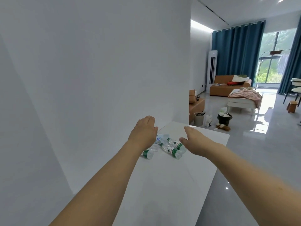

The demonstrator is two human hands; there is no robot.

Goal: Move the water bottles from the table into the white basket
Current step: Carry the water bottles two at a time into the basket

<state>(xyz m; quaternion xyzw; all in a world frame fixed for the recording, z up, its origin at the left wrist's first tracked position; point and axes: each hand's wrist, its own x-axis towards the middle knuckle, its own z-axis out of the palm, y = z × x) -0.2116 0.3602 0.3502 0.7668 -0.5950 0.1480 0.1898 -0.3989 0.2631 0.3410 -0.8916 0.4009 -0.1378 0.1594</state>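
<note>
Several clear water bottles lie on their sides on the white table (162,185), far end. Two with green labels (172,151) (176,144) lie side by side between my hands. A third green-labelled bottle (147,154) lies under my left wrist, and one with a blue-white label (160,139) sits beside my left palm. My left hand (144,132) hovers over the bottles with straight fingers, holding nothing. My right hand (194,141) reaches in from the right, fingers extended, thumb near a green-labelled bottle, holding nothing. No white basket is in view.
A white backdrop wall (89,79) runs along the table's left and far side. Right of the table is glossy grey floor (252,160). Farther off stand a grey bin (199,118), a black bin (224,119), a low bed (244,99) and a brown sofa (228,86).
</note>
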